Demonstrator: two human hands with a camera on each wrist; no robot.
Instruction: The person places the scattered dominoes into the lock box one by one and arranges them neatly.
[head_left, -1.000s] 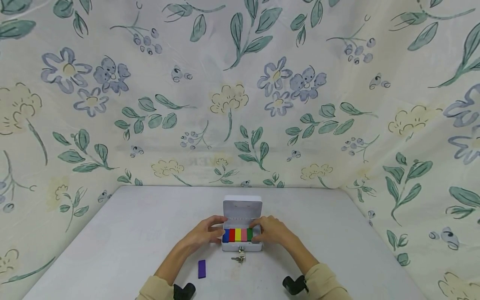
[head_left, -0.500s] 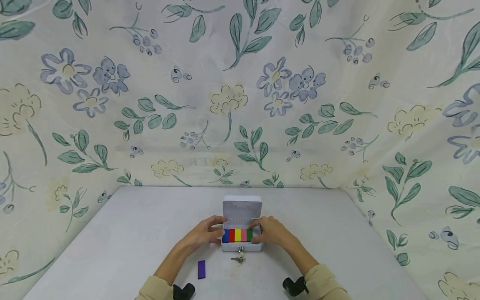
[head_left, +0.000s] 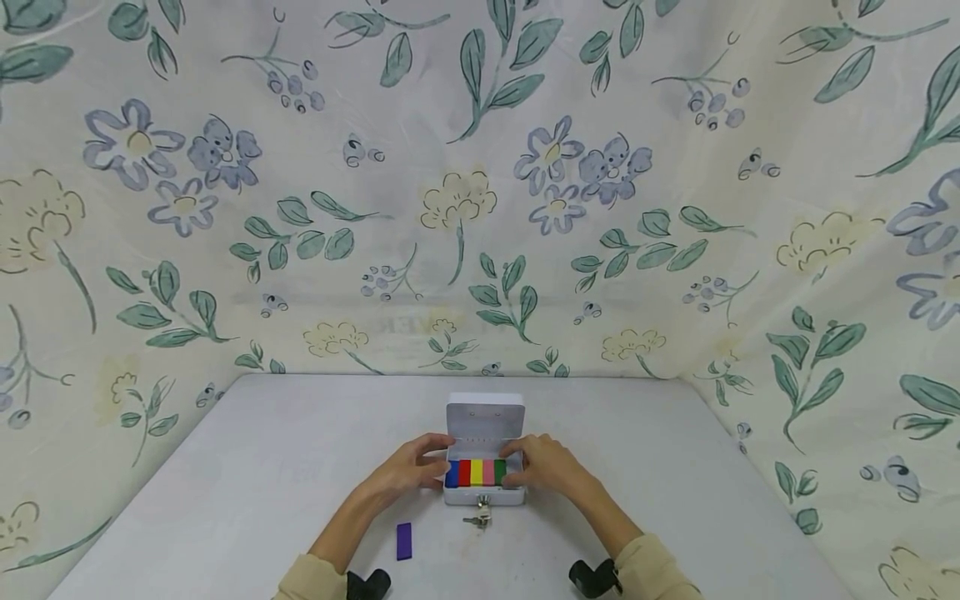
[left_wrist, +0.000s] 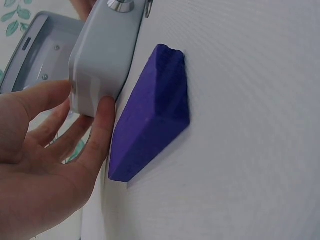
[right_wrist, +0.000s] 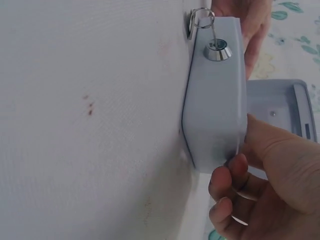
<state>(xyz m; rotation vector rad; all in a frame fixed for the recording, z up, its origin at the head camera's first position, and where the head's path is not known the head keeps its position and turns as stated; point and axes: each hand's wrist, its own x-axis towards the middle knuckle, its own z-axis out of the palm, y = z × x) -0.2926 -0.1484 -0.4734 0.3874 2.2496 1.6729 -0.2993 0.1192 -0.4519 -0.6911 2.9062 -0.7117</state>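
A small light grey metal cash box [head_left: 483, 495] stands on the table with its lid [head_left: 486, 417] raised. Inside is a row of blue, red, yellow [head_left: 476, 472], pink and green blocks. My left hand [head_left: 408, 464] rests against the box's left end, fingers spread and fairly straight. Over the right rim reaches my right hand [head_left: 551, 464], its thumb and forefinger at the two ends of the green block [head_left: 500, 472]. In the right wrist view, that hand's other fingers [right_wrist: 222, 212] curl outside the box wall; the forefinger's contact is hidden there. A purple block [left_wrist: 150, 117] lies before the box.
Keys [head_left: 476, 521] on a ring hang from the lock [right_wrist: 218, 50] at the box's front. The white table [head_left: 315, 442] meets a flower-patterned cloth [head_left: 420, 275] behind and at the sides. Dark wrist-camera mounts [head_left: 592, 577] sit at both cuffs.
Both hands keep their places at the box, and the blocks lie as before. Only a slight shift of the whole head view shows.
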